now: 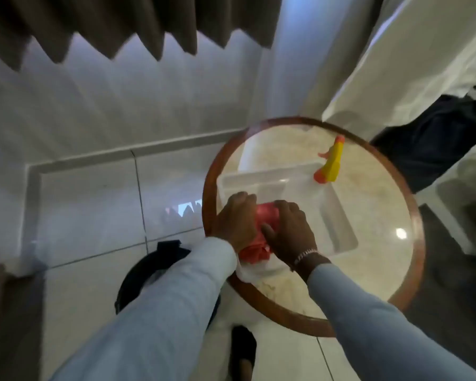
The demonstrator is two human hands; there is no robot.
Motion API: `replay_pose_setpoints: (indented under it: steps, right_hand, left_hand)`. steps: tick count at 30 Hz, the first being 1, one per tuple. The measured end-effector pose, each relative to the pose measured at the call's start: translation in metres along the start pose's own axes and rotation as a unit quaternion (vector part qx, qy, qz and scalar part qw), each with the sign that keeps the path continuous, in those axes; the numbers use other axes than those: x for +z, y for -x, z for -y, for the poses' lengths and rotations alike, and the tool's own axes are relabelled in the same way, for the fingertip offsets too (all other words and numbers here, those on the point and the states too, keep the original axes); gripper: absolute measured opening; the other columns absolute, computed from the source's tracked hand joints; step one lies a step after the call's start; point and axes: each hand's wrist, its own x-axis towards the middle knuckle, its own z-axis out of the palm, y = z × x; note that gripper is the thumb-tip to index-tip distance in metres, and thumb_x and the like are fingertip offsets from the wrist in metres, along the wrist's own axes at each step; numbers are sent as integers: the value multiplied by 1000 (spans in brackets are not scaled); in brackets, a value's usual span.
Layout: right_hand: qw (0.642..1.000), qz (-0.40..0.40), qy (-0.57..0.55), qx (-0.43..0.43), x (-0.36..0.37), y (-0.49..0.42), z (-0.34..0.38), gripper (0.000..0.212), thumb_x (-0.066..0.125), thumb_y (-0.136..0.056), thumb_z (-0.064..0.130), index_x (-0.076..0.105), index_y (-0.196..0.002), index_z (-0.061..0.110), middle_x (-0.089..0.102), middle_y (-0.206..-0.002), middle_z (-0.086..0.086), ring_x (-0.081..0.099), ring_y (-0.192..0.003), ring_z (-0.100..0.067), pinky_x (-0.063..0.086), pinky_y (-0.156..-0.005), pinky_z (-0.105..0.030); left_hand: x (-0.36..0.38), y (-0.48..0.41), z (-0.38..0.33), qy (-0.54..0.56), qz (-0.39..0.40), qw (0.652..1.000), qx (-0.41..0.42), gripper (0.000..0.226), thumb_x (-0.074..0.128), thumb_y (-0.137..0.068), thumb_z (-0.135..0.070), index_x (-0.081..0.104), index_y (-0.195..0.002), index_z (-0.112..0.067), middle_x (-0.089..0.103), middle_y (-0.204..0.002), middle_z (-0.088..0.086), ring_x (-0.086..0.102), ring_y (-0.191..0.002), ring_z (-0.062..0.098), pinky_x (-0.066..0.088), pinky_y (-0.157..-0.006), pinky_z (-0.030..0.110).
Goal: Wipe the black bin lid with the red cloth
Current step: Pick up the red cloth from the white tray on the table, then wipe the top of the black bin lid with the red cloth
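Both hands, left hand (235,218) & right hand (289,229), clamp soft, light red cloth (261,232) on worktop (368,215); bunch for firm grip; bin lid (149,273) near-left.

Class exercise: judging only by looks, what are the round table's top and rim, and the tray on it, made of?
Table top: likely polished marble or stone, pale, veined, reflecting a light spot. Rim: seemingly varnished wood, reddish-brown. Tray: probably translucent plastic, milky with moulded edges.
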Motion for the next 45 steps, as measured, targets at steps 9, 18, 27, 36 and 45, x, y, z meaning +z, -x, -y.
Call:
replay_pose_setpoints:
  steps: [9, 18, 27, 36, 45]
  right_hand:
    - [990, -12, -110, 87, 33, -24, -18, 52, 69, -80, 8, 52, -125, 25, 59, -115, -17, 58, -105, -37, 41, -80, -33]
    - [969, -57, -240, 2, -24, -6, 27, 48, 76, -81, 19, 59, -124, 28, 59, -115, 5, 62, -91, -12, 57, -76, -29]
    - [948, 22, -316, -38, 83, 49, 101, 43, 79, -74, 6, 68, -114, 19, 73, -105, -4, 68, -92, -19, 58, -85, -40]
    - [952, 77, -288, 72, 268, 34, 63, 32, 68, -86, 8, 68, -116, 19, 70, -120, -9, 64, -113, -25, 51, -100, -36]
    - [970, 20, 29, -241, 339, 37, 31, 63, 53, -89, 59, 32, -144, 39, 28, -161, -7, 22, -149, -37, 27, -118, -55]
  left_hand:
    - [20, -49, 3, -136, 124, 983, -2, 29, 66, -83, -13, 57, -110, -8, 55, -116, 18, 55, -108, 36, 48, -89, 44]
    - [-72, -33, 32, 173, 113, 978, 40, 37, 79, -78, -10, 68, -114, -9, 69, -102, 4, 67, -92, 18, 58, -80, 24]
    - [-77, 79, 166, 339, 48, 936, -86, 39, 82, -73, 1, 71, -101, -24, 78, -88, -10, 75, -86, 8, 61, -75, 25]
    - [49, 142, 317, 212, -75, 969, -102, 84, 81, -76, -32, 37, -147, -24, 40, -146, -10, 39, -135, 3, 34, -111, 17]
    - [103, 166, 384, -70, 81, 992, 66, 147, 60, -55, -88, -16, -152, -8, -26, -162, 7, -24, -149, 23, -17, -120, 32]
